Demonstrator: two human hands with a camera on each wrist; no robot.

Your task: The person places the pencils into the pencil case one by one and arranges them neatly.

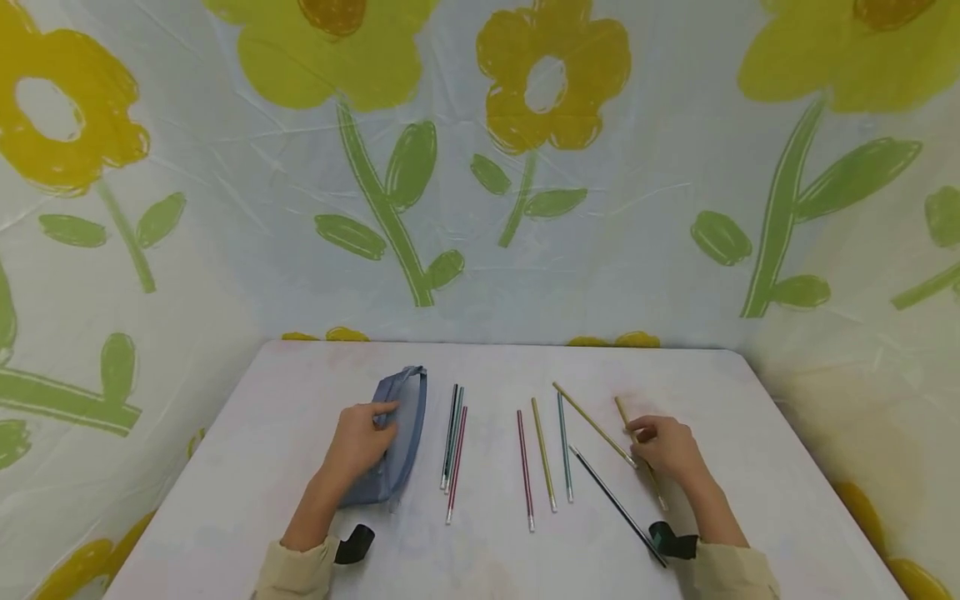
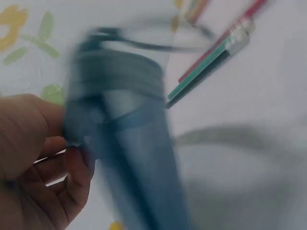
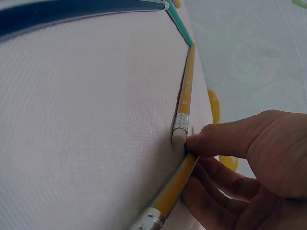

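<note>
Near edge of the blue pouch (image 1: 407,442) is pinched by the left hand (image 1: 358,437), with thumb and curled fingers closed on the fabric; the pouch is blurred in the left wrist view. At the table's right side, a yellow pencil (image 1: 656,486) is held by the right hand (image 1: 666,450) in a narrow pinch of thumb and fingers, eraser end turned toward the person; whether it is raised off the table (image 1: 495,375) cannot be told. Just beside that hand, the eraser end of a slanted yellow pencil (image 1: 595,425) is seen. A black pencil (image 1: 617,506) is laid diagonally, nearer the person. Between the hands, a red pencil (image 1: 525,471), an upright-running yellow one and a teal pencil (image 1: 565,450) are spaced apart; three more are grouped beside the pouch
</note>
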